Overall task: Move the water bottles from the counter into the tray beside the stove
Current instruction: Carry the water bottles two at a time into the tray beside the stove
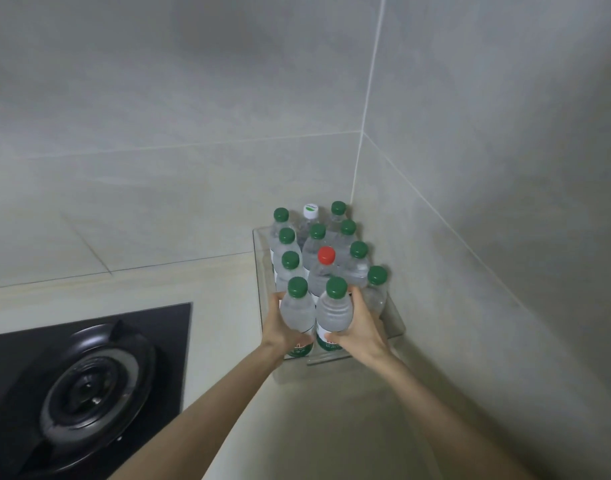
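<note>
Left hand point(280, 329) curls around a green-capped water bottle point(297, 311), and the right hand point(361, 329) grips a second green-capped bottle point(333, 315) just beside it. Both stand upright at the near end of a clear plastic tray point(259, 271); whether their bases touch its floor cannot be told. Behind them the tray holds rows of upright bottles, most green-capped, with one red-capped bottle point(326, 255) in the middle and one white-capped bottle point(311, 211) at the back. The tray sits on a pale counter point(224, 306) in a tiled corner, a black gas stove point(85, 386) to its left.
</note>
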`<control>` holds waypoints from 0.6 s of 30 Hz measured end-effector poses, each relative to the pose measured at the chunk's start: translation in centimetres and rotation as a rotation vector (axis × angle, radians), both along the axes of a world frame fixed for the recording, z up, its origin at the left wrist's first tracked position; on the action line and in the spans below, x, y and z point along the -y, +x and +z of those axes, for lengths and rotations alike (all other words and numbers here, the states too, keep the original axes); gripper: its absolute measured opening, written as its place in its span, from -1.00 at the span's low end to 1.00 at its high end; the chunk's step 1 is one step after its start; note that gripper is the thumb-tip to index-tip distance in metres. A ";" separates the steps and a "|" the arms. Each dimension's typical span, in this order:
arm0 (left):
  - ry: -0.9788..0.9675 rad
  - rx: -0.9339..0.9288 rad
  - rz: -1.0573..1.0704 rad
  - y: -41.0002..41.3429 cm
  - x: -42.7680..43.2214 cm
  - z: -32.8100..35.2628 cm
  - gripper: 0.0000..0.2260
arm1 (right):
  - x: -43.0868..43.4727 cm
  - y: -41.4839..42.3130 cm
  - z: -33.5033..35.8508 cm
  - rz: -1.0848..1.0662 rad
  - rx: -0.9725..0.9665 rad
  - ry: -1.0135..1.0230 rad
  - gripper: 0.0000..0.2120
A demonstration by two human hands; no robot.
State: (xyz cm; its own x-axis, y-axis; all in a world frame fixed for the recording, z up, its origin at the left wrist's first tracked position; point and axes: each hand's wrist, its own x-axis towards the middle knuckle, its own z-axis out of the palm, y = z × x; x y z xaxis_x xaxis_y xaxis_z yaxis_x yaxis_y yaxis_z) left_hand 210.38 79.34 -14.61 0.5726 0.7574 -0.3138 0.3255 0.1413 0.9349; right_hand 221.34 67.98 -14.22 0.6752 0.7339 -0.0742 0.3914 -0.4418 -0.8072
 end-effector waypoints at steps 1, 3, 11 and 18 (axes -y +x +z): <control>-0.003 -0.014 -0.007 0.0 -0.1 -0.3 -0.44 | 0.0 0.0 -0.1 0.022 0.018 -0.024 -0.33; 0.014 -0.048 -0.029 0.0 -0.3 -0.6 -0.37 | 0.1 0.0 -0.3 0.066 0.048 -0.068 -0.32; 0.051 -0.051 -0.074 -0.7 -0.6 1.0 -0.41 | 0.3 0.2 0.5 0.123 0.106 -0.095 -0.39; 0.656 -0.151 -0.296 -3.5 -1.8 4.3 -0.46 | 0.4 0.8 4.1 0.099 0.423 -0.054 -0.60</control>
State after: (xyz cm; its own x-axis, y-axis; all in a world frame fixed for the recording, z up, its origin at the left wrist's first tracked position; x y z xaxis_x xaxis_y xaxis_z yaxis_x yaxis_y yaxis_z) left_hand 206.88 81.12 -10.35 0.7687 0.6369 0.0591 0.3950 -0.5453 0.7393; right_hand 222.13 67.57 -10.12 0.5812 0.7991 0.1534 0.7251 -0.4230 -0.5434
